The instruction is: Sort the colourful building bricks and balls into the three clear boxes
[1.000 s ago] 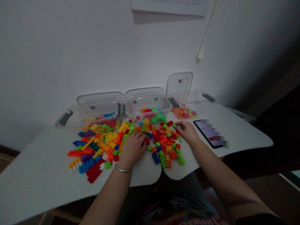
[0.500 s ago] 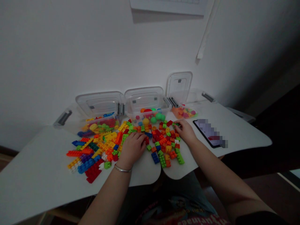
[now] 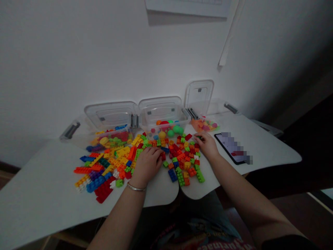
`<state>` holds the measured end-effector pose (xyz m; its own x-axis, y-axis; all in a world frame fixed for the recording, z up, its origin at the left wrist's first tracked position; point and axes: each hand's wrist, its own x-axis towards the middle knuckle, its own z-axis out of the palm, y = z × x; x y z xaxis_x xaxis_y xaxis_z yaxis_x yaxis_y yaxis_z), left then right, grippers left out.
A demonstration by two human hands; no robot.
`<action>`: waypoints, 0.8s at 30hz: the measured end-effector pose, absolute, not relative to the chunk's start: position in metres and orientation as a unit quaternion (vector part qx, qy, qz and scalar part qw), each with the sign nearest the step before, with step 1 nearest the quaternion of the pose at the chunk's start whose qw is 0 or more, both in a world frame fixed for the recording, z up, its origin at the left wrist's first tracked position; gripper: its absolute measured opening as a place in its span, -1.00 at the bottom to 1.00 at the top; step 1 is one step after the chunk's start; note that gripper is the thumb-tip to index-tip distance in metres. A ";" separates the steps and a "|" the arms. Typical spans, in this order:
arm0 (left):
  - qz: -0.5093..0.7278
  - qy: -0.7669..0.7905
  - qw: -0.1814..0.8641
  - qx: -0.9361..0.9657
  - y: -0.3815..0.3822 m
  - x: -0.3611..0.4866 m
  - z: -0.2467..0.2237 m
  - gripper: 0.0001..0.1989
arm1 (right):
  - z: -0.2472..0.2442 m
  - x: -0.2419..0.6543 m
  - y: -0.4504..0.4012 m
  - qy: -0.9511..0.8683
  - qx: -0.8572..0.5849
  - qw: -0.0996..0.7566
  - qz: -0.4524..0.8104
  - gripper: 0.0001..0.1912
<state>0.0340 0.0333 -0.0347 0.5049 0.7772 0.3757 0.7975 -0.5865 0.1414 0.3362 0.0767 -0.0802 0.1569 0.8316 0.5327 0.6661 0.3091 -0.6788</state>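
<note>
My left hand (image 3: 147, 165) rests low over the middle of the brick pile, fingers curled, a bracelet on its wrist. A red toy brick (image 3: 163, 156) shows at its thumb and fingertips. At the right edge of the spread bricks, my right hand (image 3: 207, 144) has its fingers bent together. A bit of green brick (image 3: 200, 138) shows between them, mostly hidden. Between the hands lie small red, orange and green bricks (image 3: 185, 163). Left of my left hand spreads a heap of larger yellow, red and blue bricks (image 3: 104, 170).
Along the wall stand clear plastic boxes with raised lids: a left box (image 3: 90, 133) with bricks, a middle box (image 3: 145, 125) with coloured balls, a right box (image 3: 218, 110) with small colourful pieces. A phone (image 3: 230, 147) lies on the white table (image 3: 273, 149) right of my right hand.
My right hand has shifted very slightly, and less of the green brick shows at its fingertips. My left hand looks unmoved.
</note>
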 end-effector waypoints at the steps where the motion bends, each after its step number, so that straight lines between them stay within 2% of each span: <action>1: -0.203 -0.454 0.025 -0.867 0.033 0.034 -0.035 -0.74 | -0.082 0.338 0.077 -0.621 -0.586 0.510 0.099 -0.79; 5: -0.199 -0.459 0.028 -0.866 0.033 0.033 -0.035 -0.74 | -0.083 0.346 0.079 -0.546 -0.581 0.585 0.151 -0.71; 8: -0.198 -0.459 0.028 -0.866 0.033 0.033 -0.036 -0.74 | -0.075 0.349 0.078 -0.551 -0.549 0.607 0.163 -0.68; 14: -0.200 -0.458 0.029 -0.865 0.033 0.033 -0.035 -0.75 | -0.038 0.342 0.070 -0.565 -0.509 0.640 0.107 -0.82; 18: -0.201 -0.459 0.030 -0.865 0.033 0.033 -0.036 -0.74 | -0.010 0.351 0.083 -0.508 -0.521 0.684 0.063 -0.75; 24: -0.200 -0.462 0.030 -0.863 0.034 0.034 -0.037 -0.74 | 0.022 0.380 0.121 -0.483 -0.560 0.673 -0.005 -0.75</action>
<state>0.0335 0.0343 -0.0373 0.4921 0.7862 0.3737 0.8106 -0.5704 0.1325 0.3804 0.1210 0.0223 0.5327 0.5354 0.6554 0.5481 0.3719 -0.7492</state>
